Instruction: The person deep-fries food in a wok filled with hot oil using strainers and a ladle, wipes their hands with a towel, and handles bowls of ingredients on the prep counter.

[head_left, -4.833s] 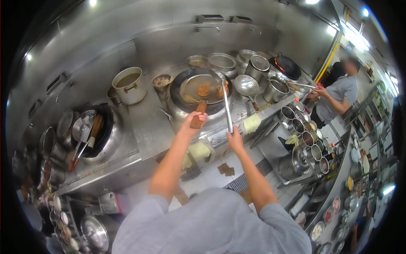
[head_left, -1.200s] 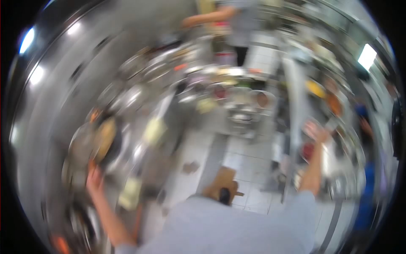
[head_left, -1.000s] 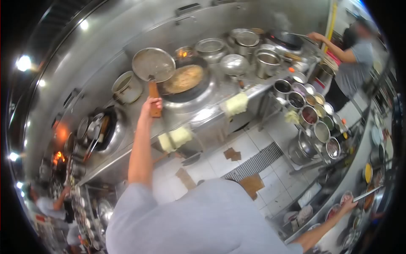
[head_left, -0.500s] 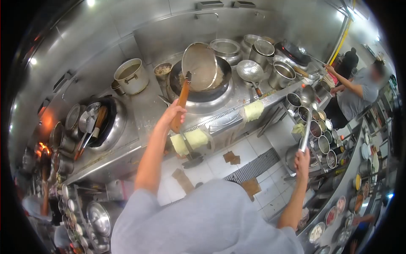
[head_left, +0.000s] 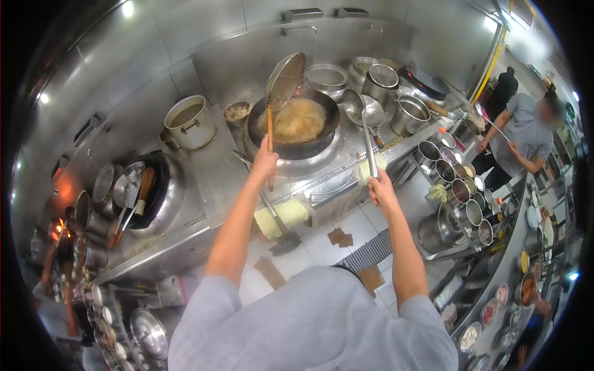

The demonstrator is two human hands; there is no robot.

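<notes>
My left hand (head_left: 266, 162) is closed around the wooden handle of a mesh strainer (head_left: 288, 77). The strainer is tipped steeply on its side above the left part of a black wok (head_left: 333, 116). Inside the wok, pale brownish food (head_left: 298, 122) lies in bubbling liquid. To the right, my right hand (head_left: 383, 190) grips the metal handle of a ladle (head_left: 354, 104). Its bowl is raised at the wok's right side, overlapping a perforated skimmer (head_left: 374, 113) in view. I cannot make out whether the ladle's bowl holds anything.
A tall pot (head_left: 190, 122) and a small can (head_left: 236, 115) stand left of the wok. Several pots, including a steel pot (head_left: 411, 115), line the right. A rack holds seasoning containers (head_left: 461, 190). A co-worker (head_left: 523, 133) stands at right; flames (head_left: 59, 230) rise far left.
The ladle has swung left from over the seasoning containers to beside the wok. My left hand has turned the strainer nearly edge-on, and the wok's bubbling contents now show.
</notes>
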